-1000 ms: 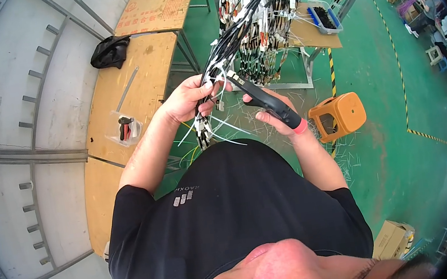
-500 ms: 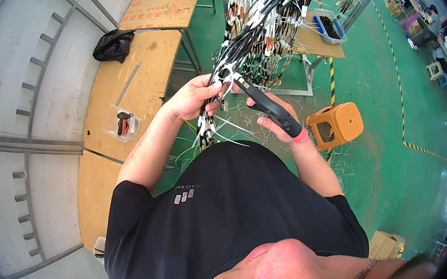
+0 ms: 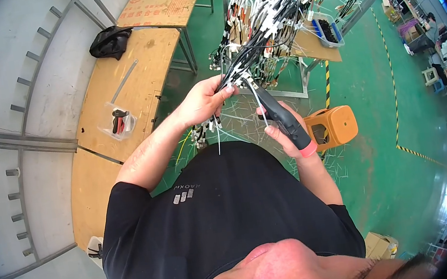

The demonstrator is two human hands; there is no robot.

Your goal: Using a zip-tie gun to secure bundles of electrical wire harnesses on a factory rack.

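My left hand (image 3: 203,102) is closed round a bundle of black cables (image 3: 242,63) that leads up to a big hanging mass of wires with white connectors. In my right hand (image 3: 286,140) is a black cable tie gun (image 3: 284,118) with a pinkish-red end. Its nose touches the bundle just right of my left fingers. A white cable tie (image 3: 259,104) hangs with its long tail beside the gun's nose. More loose tie tails and connector ends (image 3: 199,136) dangle below my left hand, partly hidden by it.
Wooden tables (image 3: 151,53) stand on the left, bearing a black bag (image 3: 111,43), a metal ruler (image 3: 125,80) and a clear tray (image 3: 128,128) of pliers. An orange stool (image 3: 341,125) is at right. A blue bin (image 3: 337,40) of black parts sits on a board. Cut tie ends litter the green floor.
The gun's nose has moved slightly right and down along with the bundle. A tie tail now hangs by the nose. My left hand has shifted a little to the right, still gripping the cables.
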